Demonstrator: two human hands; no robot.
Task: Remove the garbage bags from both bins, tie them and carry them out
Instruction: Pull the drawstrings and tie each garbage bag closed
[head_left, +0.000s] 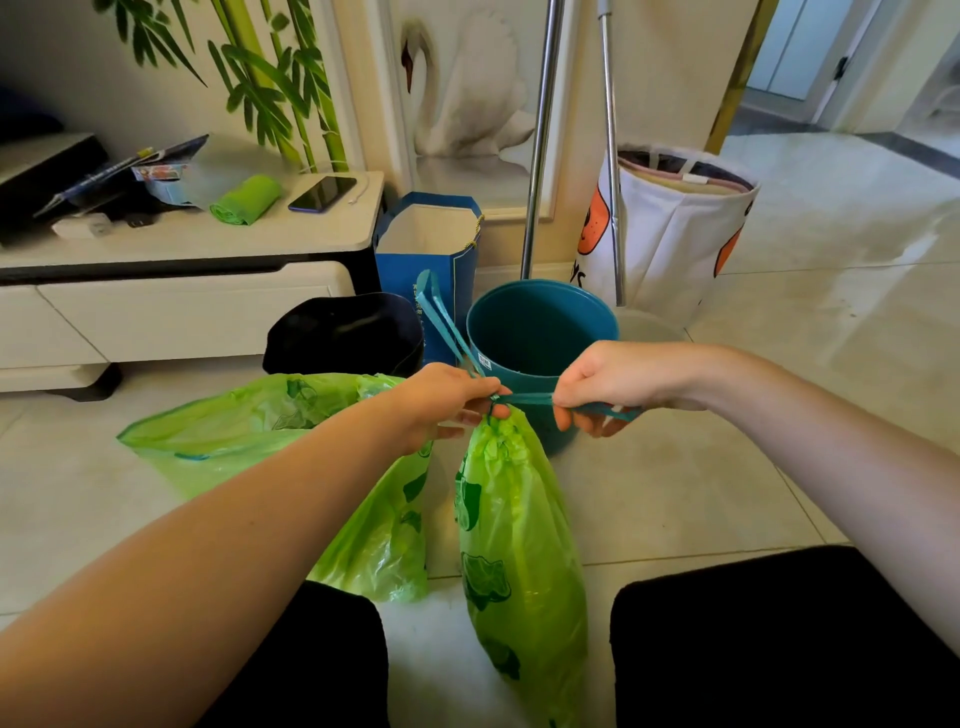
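Observation:
A green garbage bag (519, 545) hangs in front of me, its neck gathered by a teal drawstring (527, 399). My left hand (441, 402) pinches the drawstring at the bag's neck, with one loop rising up behind it. My right hand (608, 387) grips the other loop and holds it taut to the right. A second green garbage bag (249, 431) lies open on the floor to the left, under my left forearm. Behind my hands stands a teal bin (540, 327) with no bag in it. A black bin (343, 332) stands to its left.
A blue paper bag (431, 249) stands behind the bins. Two metal poles (540, 156) lean by the wall, next to a white laundry basket (675, 228). A low white cabinet (182, 291) at left carries a green bag roll (244, 200) and a phone (322, 193). Tiled floor stretches right toward a doorway.

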